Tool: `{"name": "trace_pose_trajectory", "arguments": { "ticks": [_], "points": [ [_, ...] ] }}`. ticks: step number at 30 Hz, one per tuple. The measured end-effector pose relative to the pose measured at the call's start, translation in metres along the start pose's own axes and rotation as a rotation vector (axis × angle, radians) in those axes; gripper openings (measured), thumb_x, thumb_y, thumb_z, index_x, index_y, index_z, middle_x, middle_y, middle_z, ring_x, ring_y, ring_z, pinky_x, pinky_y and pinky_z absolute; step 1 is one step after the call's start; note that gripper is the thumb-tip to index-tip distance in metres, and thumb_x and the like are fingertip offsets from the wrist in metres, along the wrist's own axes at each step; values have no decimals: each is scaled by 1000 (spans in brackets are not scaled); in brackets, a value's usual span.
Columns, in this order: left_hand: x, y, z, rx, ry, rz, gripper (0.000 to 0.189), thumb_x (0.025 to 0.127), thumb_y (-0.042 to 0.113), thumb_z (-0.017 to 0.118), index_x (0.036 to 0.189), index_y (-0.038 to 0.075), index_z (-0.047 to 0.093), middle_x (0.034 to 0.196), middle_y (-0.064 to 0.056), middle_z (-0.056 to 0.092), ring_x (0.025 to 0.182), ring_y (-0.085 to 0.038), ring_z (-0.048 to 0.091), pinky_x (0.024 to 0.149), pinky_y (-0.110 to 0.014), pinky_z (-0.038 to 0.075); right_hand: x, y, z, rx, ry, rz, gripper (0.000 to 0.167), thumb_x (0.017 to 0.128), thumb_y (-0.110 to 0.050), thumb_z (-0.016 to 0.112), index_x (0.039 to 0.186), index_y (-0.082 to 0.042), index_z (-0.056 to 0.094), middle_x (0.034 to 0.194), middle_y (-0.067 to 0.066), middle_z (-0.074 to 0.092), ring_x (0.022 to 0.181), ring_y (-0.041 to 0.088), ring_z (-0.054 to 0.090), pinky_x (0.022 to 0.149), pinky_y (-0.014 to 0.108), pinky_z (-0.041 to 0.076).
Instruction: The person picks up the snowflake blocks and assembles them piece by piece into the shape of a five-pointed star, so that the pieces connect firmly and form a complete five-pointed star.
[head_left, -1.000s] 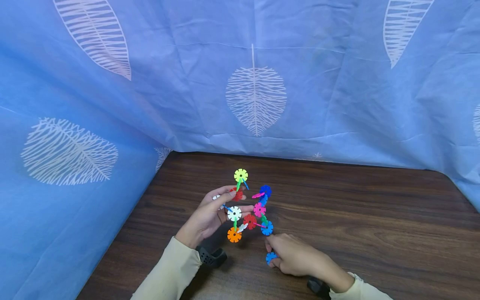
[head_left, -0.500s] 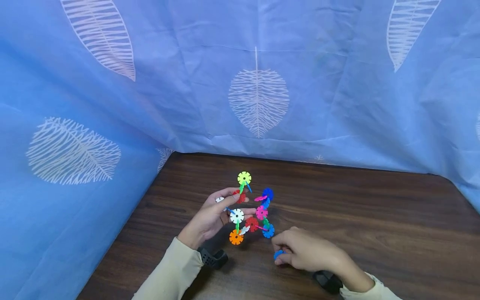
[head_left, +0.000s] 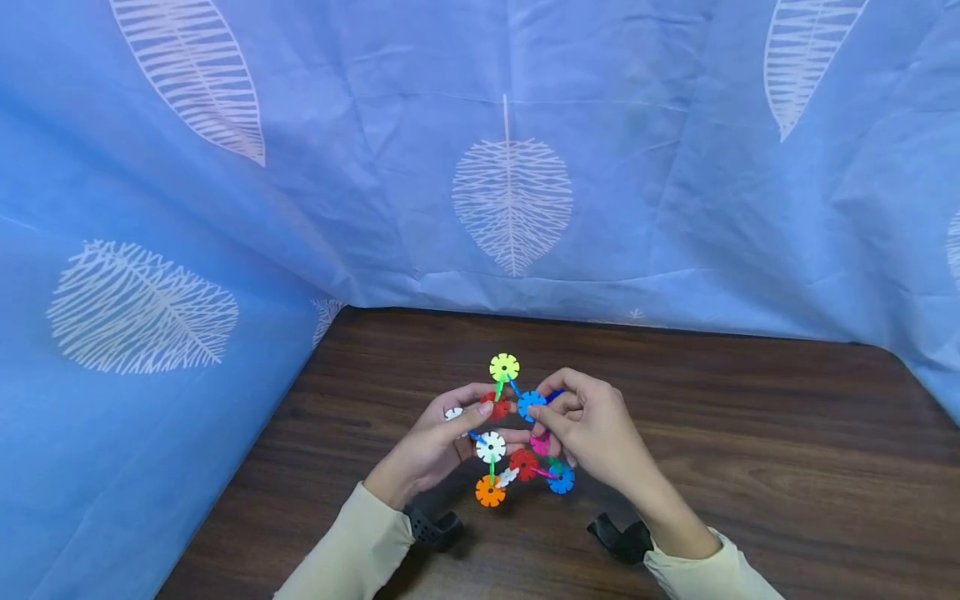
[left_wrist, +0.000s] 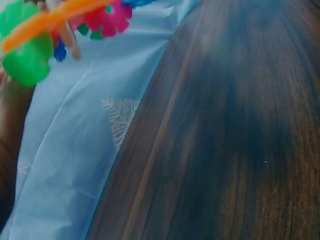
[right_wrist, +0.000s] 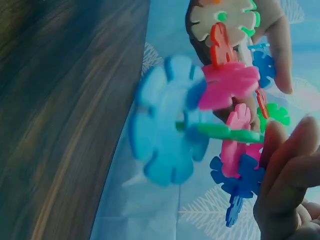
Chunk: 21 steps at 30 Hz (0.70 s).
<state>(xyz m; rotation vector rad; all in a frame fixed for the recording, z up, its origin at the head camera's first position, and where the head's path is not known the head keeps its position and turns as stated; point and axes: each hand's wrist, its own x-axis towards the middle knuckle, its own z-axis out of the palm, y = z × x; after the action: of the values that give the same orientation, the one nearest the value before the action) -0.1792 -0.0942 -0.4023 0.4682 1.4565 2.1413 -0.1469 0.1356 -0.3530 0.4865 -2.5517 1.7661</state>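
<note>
My left hand (head_left: pixel 427 450) holds an openwork chain of slotted plastic snowflake discs, its thumb pressing a red disc (head_left: pixel 495 406). A yellow disc (head_left: pixel 504 367) tops the chain, and an orange disc (head_left: pixel 491 491) hangs at its near corner. Between thumb and fingertips, my right hand (head_left: pixel 600 429) pinches a blue disc (head_left: pixel 531 406) right beside the thin blue disc below the yellow one. Its fingers partly hide a pink disc (head_left: pixel 539 443) and a dark blue one. In the right wrist view, a light blue disc (right_wrist: pixel 160 120) looms large, joined to a green disc (right_wrist: pixel 230 133).
Dark wood-grain table (head_left: pixel 750 433) lies under both hands. Blue cloth (head_left: pixel 660 183) with white leaf prints hangs along the back and left sides. A black strap (head_left: pixel 435 531) is on the left wrist, another black strap (head_left: pixel 622 540) on the right.
My right hand has carried the blue disc from the near right up to the chain's far end, beside the yellow disc. My left hand and the chain have shifted slightly right and nearer.
</note>
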Motion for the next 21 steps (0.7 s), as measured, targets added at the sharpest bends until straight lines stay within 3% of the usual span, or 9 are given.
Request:
{"name": "trace_pose_trajectory", "arguments": {
  "ticks": [7, 12, 17, 21],
  "points": [
    [1, -5, 1, 71, -46, -4, 37, 104, 15, 55, 139, 3, 51, 125, -3, 68, 103, -18, 63, 79, -29, 53, -6, 2, -1, 50, 8, 42, 22, 94, -8, 77, 106, 1, 62, 74, 7, 72, 44, 31, 58, 39, 28, 48],
    [2, -9, 3, 121, -32, 21, 42, 106, 17, 54, 143, -1, 46, 121, -4, 70, 100, -18, 70, 82, -32, 57, -5, 7, 5, 49, 12, 43, 17, 94, -5, 76, 102, 1, 63, 72, 8, 71, 45, 33, 58, 38, 27, 47],
    [7, -12, 11, 131, 91, 49, 46, 107, 27, 59, 144, 1, 53, 120, -8, 73, 107, -21, 72, 99, -42, 55, -3, 10, 10, 47, 26, -4, 14, 94, -3, 76, 98, 0, 62, 70, 8, 71, 45, 30, 59, 38, 28, 48],
    [9, -14, 18, 143, 180, 65, 41, 104, 25, 65, 137, 0, 61, 116, -12, 75, 102, -24, 74, 105, -44, 51, -3, 12, 13, 40, 24, -41, 15, 93, 0, 75, 95, 0, 60, 68, 8, 69, 44, 26, 59, 39, 30, 50]
  ]
}}
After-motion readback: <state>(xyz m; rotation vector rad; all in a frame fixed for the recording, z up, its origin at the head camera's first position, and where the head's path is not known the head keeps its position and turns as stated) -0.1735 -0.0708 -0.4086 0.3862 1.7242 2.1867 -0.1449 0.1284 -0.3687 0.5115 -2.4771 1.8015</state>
